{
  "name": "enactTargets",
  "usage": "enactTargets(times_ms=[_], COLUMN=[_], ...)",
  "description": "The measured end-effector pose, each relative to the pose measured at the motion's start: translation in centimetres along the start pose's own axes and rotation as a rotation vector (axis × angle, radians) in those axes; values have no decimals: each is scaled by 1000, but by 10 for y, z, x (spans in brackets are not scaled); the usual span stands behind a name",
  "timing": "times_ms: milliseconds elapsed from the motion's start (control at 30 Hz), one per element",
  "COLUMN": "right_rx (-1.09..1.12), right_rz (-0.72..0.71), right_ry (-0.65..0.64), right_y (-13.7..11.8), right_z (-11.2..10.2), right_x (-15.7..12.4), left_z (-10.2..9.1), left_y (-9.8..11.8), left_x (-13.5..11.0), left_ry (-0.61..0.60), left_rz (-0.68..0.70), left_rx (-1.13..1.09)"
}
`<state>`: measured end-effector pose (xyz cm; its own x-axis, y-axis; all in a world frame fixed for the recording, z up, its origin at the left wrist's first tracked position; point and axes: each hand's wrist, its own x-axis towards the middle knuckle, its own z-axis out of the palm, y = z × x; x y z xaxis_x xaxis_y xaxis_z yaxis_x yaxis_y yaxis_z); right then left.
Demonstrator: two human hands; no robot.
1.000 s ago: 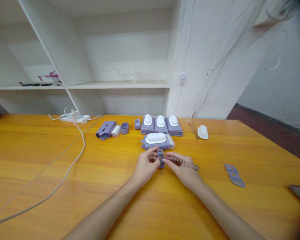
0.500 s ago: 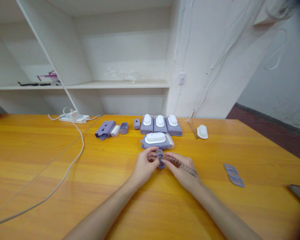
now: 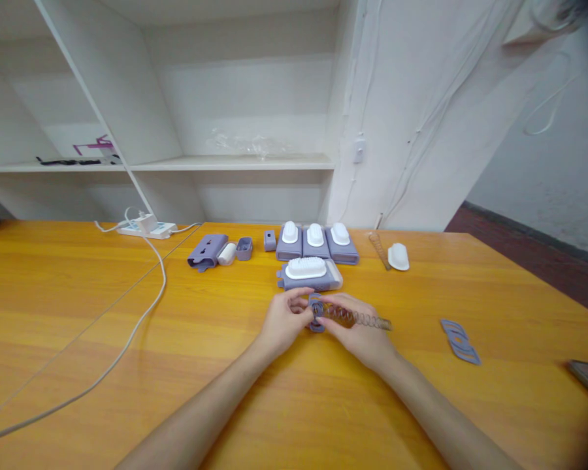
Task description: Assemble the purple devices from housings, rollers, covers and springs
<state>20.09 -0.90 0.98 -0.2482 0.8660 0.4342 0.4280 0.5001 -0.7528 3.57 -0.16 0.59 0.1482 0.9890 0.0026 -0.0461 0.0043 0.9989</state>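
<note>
My left hand [image 3: 287, 320] is closed on a small purple plastic plate with slots [image 3: 316, 325], held upright on edge just above the table. A long metal coil spring [image 3: 367, 319] meets the plate at its left end and points away to the right, over my right hand. My right hand [image 3: 357, 329] pinches the spring near the plate with thumb and fingers. Where spring and plate join is partly covered by my fingers. Just beyond my hands lies a purple case with a white bristled brush head [image 3: 306, 269].
Three purple cases with white tops [image 3: 315, 236] stand behind. Purple parts [image 3: 208, 251] and a white cylinder [image 3: 227, 254] lie left. Another spring [image 3: 379, 251], a white cover [image 3: 398, 256] and a flat purple plate [image 3: 460, 341] lie right. A cable [image 3: 142, 333] crosses the left side.
The spring's free end has swung up and to the right, so it now lies closer to level. Both hands stay almost in place around the purple plate.
</note>
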Motion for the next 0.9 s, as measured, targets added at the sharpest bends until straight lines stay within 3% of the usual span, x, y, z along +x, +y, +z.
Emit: enactTargets(times_ms=[333, 900], right_rx=[50, -38], right_rz=[85, -108], right_ry=[-74, -124], right_y=[4, 13], right_z=[-1, -4], right_x=[-1, -3], left_z=[-5, -16], left_y=[4, 8], left_x=[2, 4], left_ry=[-102, -230], left_rz=[-124, -195], left_rx=[-33, -14])
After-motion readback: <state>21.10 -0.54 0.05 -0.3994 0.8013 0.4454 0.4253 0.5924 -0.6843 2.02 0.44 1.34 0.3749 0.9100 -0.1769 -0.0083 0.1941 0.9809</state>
